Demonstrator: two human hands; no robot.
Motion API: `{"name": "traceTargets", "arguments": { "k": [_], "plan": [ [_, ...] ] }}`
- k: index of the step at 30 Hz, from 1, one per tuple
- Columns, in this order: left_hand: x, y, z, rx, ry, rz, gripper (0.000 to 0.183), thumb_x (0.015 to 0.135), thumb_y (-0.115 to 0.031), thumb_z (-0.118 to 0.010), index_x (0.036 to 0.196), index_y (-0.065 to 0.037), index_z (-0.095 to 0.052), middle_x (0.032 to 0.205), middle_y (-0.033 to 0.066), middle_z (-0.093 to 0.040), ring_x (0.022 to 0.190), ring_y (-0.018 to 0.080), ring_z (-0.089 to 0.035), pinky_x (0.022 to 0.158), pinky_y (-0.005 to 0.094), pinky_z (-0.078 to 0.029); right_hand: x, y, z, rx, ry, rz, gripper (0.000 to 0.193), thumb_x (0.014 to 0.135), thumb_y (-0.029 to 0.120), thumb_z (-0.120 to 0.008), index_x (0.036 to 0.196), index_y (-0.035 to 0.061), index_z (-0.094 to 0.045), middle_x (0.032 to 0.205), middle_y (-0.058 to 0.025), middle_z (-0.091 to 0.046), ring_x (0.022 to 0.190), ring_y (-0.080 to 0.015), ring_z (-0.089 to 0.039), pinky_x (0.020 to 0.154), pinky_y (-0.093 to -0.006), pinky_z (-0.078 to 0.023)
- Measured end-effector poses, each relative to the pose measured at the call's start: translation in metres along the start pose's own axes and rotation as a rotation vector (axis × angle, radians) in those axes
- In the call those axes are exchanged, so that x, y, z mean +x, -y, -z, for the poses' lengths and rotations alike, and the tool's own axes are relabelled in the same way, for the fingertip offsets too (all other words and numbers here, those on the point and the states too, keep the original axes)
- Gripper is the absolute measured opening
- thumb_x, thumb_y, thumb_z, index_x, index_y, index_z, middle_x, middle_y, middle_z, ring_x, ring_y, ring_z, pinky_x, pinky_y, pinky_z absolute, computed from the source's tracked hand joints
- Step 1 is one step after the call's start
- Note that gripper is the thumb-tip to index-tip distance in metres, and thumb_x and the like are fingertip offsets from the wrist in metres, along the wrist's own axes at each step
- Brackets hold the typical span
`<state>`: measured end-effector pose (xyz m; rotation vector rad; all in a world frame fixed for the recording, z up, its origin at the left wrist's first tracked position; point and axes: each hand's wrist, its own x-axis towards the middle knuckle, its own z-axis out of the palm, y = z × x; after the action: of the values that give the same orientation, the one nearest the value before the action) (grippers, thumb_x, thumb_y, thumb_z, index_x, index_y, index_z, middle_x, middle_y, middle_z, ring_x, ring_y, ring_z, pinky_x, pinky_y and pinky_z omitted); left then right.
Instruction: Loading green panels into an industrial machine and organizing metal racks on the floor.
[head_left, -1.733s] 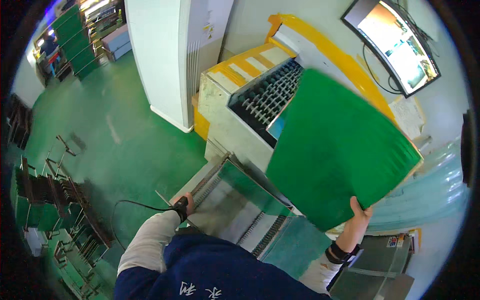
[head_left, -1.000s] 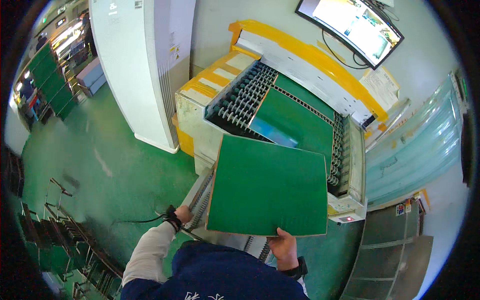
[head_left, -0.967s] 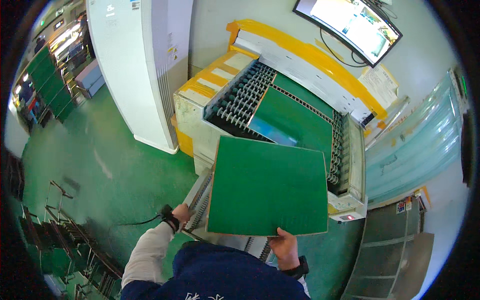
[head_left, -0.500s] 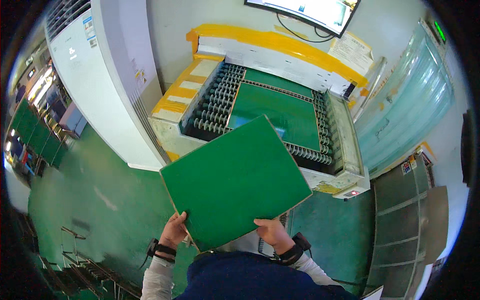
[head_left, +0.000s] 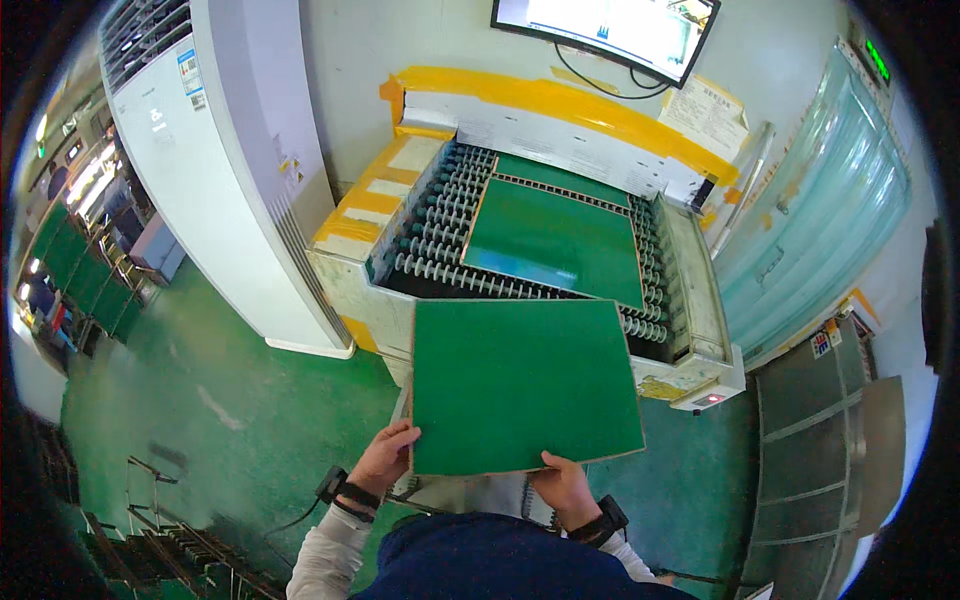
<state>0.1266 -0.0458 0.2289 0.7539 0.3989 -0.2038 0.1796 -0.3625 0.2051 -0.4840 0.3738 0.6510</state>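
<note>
A flat green panel with thin copper-brown edges is held up in front of me, its far edge overlapping the near end of the roller conveyor. My left hand grips its left edge near the lower corner, thumb on top. At the near edge, my right hand is closed on the panel, with its thumb over the rim and the other fingers mostly hidden underneath. Beyond it, a second green panel lies flat on the rollers. Part of another green panel shows farther in, by the machine's white cover.
A tall white air conditioner stands left of the machine. Yellow tape covers the machine's left side. At right are a translucent strip curtain and a grey rack. Dark metal racks stand at lower left; a monitor hangs above.
The held panel has turned clockwise, nearly squaring up with the conveyor's near end. Both hands have shifted right and slightly down with it. The panel on the rollers shows more of its near edge.
</note>
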Motion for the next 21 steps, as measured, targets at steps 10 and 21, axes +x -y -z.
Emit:
{"name": "traceTargets", "arguments": {
  "k": [10,21],
  "plan": [
    [0.008,0.014,-0.003,-0.067,0.101,0.013,0.024,0.095,-0.014,-0.054,0.115,-0.003,-0.06,0.107,0.0059,-0.065,0.09,0.0174,-0.063,0.075,0.0331,-0.053,0.011,0.002,0.013,-0.05,-0.122,0.064,0.015,0.09,0.009,-0.057,0.104,0.0029,-0.059,0.104,-0.0123,-0.064,0.096,-0.0278,-0.06,0.086,-0.0431,-0.05],
    [-0.002,0.034,0.047,-0.076,0.134,-0.022,0.036,0.094,-0.033,-0.059,0.118,-0.006,-0.056,0.104,0.0049,-0.064,0.089,0.0138,-0.061,0.073,0.0271,-0.05,0.003,-0.01,-0.032,-0.309,0.021,0.11,0.022,0.095,0.02,-0.055,0.113,0.0063,-0.056,0.103,-0.0086,-0.063,0.088,-0.0204,-0.06,0.076,-0.0338,-0.05]
  ]
}}
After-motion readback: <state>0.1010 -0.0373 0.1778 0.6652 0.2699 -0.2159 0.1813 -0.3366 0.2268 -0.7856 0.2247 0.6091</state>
